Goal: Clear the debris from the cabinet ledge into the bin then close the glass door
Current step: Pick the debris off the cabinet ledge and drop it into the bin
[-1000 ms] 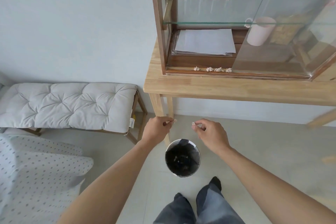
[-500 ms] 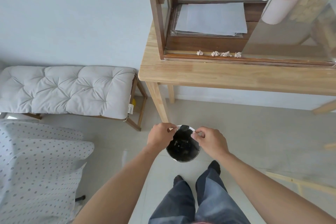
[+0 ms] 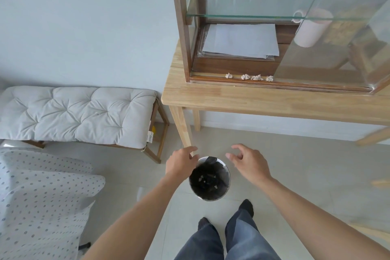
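Note:
Several small crumpled paper bits (image 3: pixel 249 77) lie in a row on the cabinet ledge (image 3: pixel 211 80). The glass door (image 3: pixel 329 34) stands slid open to the right. On the floor below sits a round metal bin (image 3: pixel 226 183) with a black liner and pale scraps inside. My left hand (image 3: pixel 181 162) hovers at the bin's left rim, fingers loosely apart and empty. My right hand (image 3: pixel 248 159) is spread open just above and right of the bin, holding nothing.
The cabinet stands on a light wooden table (image 3: pixel 263 101). White paper sheets (image 3: pixel 240 41) and a pink mug (image 3: pixel 311 29) are inside the cabinet. A cushioned bench (image 3: pixel 76 114) is at left, a dotted fabric (image 3: pixel 42 196) at lower left. My feet are near the bin.
Both hands held small scraps pinched over the bin, then let them go; the fingers are now spread and the hands have drawn apart. The view tilted back up slightly.

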Available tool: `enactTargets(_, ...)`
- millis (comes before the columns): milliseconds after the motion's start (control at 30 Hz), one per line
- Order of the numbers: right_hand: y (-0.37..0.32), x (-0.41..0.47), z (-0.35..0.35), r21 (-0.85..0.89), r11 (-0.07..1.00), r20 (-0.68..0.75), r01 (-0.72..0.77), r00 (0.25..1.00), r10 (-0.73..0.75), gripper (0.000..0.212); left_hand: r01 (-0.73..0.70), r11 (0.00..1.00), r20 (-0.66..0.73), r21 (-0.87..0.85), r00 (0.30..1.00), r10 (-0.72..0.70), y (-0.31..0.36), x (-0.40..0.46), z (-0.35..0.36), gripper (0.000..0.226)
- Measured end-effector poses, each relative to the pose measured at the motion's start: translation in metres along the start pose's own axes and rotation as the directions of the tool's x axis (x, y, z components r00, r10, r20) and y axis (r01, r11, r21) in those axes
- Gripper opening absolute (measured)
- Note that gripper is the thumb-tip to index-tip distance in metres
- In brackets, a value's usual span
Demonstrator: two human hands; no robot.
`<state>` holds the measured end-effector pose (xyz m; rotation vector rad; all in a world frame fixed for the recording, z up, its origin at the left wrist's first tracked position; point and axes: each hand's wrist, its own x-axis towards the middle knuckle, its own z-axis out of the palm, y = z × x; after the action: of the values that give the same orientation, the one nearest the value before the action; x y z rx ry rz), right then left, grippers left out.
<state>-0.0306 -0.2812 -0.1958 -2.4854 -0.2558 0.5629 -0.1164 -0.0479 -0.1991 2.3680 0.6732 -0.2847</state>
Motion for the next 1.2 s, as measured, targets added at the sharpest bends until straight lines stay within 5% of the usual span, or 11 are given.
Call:
enactTargets(633,-0.066,0.015,-0.098,0.058,0.984,-0.319,0.169,0.937,-0.142,0.042,-0.303,0.952,-0.197,-0.047,0.937,0.288,0.093,0.013,-0.087,0.041)
enactTargets(1200,-0.085,0.068,-0.140,0.109,0.983,-0.376,0.150,0.921,-0.099,0.035,-0.355,0.930,-0.240,-0.096,0.915,0.325,0.171,0.070,-0.097,0.042)
